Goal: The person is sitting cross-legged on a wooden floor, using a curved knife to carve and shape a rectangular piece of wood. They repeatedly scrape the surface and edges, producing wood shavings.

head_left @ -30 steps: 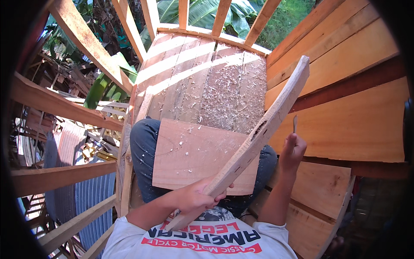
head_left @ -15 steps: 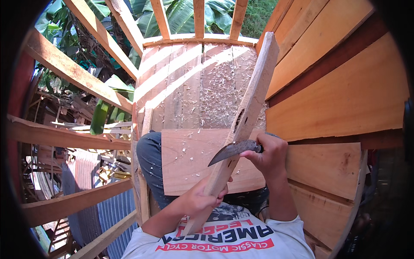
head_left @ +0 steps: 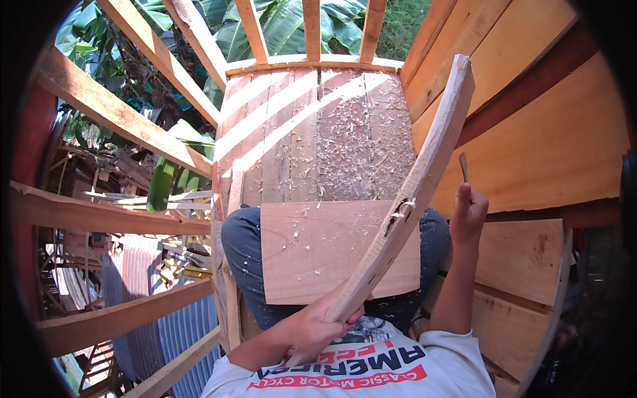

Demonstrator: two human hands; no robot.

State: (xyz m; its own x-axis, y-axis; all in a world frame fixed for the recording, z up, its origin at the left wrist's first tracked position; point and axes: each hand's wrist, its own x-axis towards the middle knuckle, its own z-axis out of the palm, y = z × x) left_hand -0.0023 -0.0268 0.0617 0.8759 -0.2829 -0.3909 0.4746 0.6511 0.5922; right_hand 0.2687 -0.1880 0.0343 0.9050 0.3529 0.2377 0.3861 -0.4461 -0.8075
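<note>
My left hand (head_left: 322, 328) is wrapped round the lower part of a long wooden bar (head_left: 405, 199), whose near end rests against my shirt. The bar slants up and away to the right. Dark hollows and a few curled shavings show on its middle. My right hand (head_left: 468, 209) is raised to the right of the bar, apart from it, closed on a knife (head_left: 464, 167). The blade points up and appears nearly edge-on; its handle is hidden in my fist. Across my lap lies a flat wooden board (head_left: 332, 252) with small chips on it.
Wood shavings (head_left: 358, 132) cover the plank floor (head_left: 279, 152) ahead. Slatted wooden rails (head_left: 126, 219) stand at left and front, with banana leaves (head_left: 285, 30) beyond. Wooden plank walling (head_left: 531, 152) rises close on the right. Corrugated sheets (head_left: 179, 345) lie below at left.
My right hand has lifted the knife off the bar, moving it right and away from me, with the blade turned upward. The bar's far end has swung right. My left hand keeps its grip.
</note>
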